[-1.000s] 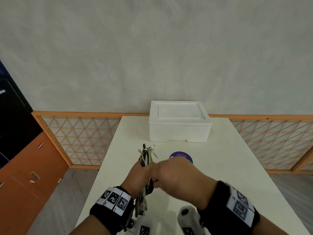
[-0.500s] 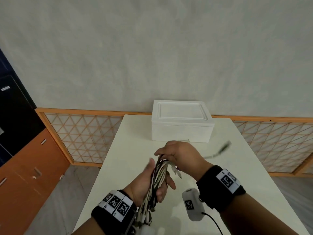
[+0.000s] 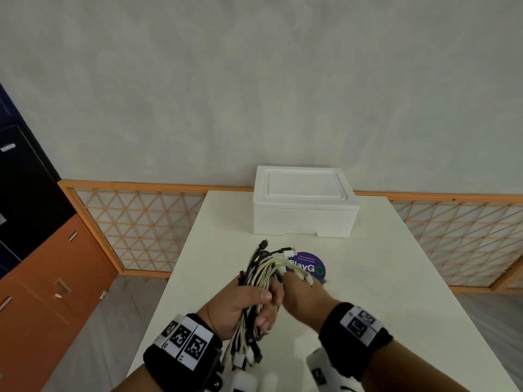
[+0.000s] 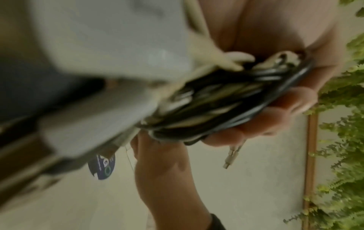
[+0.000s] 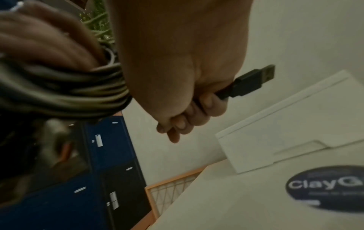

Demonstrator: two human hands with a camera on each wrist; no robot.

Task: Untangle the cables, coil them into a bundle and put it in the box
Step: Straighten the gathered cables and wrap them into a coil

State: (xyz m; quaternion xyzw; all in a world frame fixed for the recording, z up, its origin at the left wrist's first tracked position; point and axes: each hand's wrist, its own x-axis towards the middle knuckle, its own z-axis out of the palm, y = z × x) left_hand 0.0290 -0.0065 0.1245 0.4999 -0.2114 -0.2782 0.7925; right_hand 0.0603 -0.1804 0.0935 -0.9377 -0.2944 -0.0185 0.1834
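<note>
A bundle of black and white cables (image 3: 261, 274) stands upright above the table, my left hand (image 3: 263, 306) gripping it round the middle. Plug ends stick out at the top and hang below the fist. My right hand (image 3: 297, 292) sits right beside it, fingers curled round one black cable. In the right wrist view that cable's USB plug (image 5: 254, 82) pokes out of the right fist (image 5: 189, 118), next to the bundle (image 5: 69, 93). The left wrist view shows my left fingers (image 4: 275, 118) wrapped round the bundle (image 4: 226, 99). The white foam box (image 3: 302, 205) stands behind, lid on.
A round purple sticker (image 3: 310, 268) lies on the white table (image 3: 382, 278) just past my hands. A wood lattice rail (image 3: 135, 222) runs behind the table. Orange and dark cabinets (image 3: 42, 264) stand at the left.
My right hand has come down from above the bundle's top to beside my left hand. The cable end that swung out to the right is back by the bundle.
</note>
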